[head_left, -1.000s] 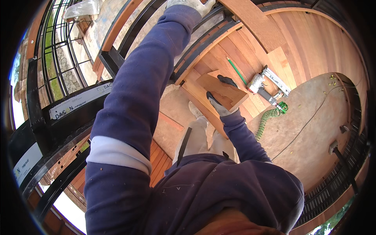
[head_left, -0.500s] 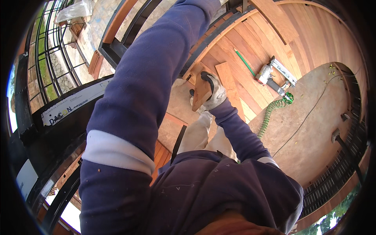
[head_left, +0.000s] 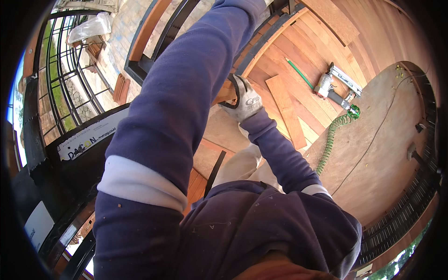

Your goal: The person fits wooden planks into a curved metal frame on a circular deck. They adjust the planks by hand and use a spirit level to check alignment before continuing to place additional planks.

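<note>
My right hand [head_left: 246,99], in a white and grey work glove, is closed on a small brown piece of wood [head_left: 227,94]. It holds the piece up beside my left sleeve, which hides most of it. My left arm [head_left: 186,88], in a purple sleeve, reaches up past the top edge, and its hand is out of the picture. Below lie reddish wooden deck boards [head_left: 298,51].
A loose short board [head_left: 285,109] lies on the decking. A nail gun [head_left: 333,84] with a green coiled hose [head_left: 332,137] rests to the right. A curved plywood sheet [head_left: 378,149] has a thin black cable across it. A black metal railing [head_left: 158,42] runs on the left.
My right hand has carried the wood piece leftward and closer to my left arm, turning it from flat to nearly edge-on. My left hand has gone out of the top of the picture.
</note>
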Demonstrator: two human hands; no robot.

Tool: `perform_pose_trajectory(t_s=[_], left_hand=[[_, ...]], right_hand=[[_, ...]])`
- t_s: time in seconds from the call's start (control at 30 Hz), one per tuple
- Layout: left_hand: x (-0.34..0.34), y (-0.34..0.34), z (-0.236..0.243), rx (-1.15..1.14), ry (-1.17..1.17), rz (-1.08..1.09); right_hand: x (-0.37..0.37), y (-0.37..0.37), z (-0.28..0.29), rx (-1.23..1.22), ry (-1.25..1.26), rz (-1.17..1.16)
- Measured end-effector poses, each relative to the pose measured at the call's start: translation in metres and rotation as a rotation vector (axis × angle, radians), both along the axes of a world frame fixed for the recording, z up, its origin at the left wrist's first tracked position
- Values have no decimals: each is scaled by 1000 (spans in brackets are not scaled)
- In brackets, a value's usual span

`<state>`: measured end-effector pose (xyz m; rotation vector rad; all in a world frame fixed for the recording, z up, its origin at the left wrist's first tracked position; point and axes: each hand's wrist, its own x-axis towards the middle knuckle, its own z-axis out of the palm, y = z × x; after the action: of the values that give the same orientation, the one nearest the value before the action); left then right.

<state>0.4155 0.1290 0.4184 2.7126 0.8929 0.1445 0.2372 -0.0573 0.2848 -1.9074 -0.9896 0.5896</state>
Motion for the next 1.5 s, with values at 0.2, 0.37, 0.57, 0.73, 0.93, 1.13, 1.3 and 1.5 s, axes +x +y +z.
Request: perform_pose_trajectory(t_s=[0.2,0.37,0.57,0.73,0.93,1.13,1.3,1.5], left_hand=[[9,-1,0,-16,-27,2],[33,113,-116,464,-300,-315],[39,65,-73,-507,-562,-417],[40,82,-77,-163,-521,-386],[40,70,-75,-158,-518,-355],[27,73,-70,-100,-578,-364],[26,57,-60,10,-495,-314],[28,67,-68,-99,-561,-358]], right_hand=[[6,25,-6,-107,5,25],[-15,24,-3,-126,-42,102],[-16,32,-33,-9,-135,-91],[-24,32,-35,55,-101,-122],[-23,31,-34,61,-61,-117],[-26,30,-27,80,8,-90],[-28,34,-33,164,45,-143],[-30,37,-41,202,21,-157]])
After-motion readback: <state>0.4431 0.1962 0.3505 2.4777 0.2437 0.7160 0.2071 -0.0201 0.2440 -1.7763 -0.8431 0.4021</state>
